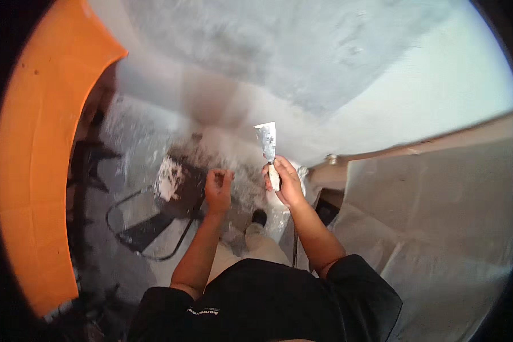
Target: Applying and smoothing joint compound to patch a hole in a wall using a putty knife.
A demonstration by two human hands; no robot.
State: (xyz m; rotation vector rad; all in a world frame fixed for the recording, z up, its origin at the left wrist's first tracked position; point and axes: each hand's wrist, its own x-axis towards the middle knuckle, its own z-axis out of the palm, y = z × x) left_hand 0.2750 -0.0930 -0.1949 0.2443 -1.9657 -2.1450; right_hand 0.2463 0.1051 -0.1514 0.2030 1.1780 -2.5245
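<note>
My right hand is closed around the pale handle of a putty knife, whose smeared metal blade points upward. My left hand hangs to the left of it with loosely curled fingers and nothing visible in them. Below and left of that hand is a dark board or tray with a pale, lumpy material on it. A white rounded object, possibly a bucket, is partly hidden behind my right hand. My shoe shows below, between my forearms.
A pale wall with grey patches rises ahead. Orange sheeting runs down the left side, beside dark objects. A black looped bar or cable lies low at left. A translucent sheet covers the right side, below a brownish edge strip.
</note>
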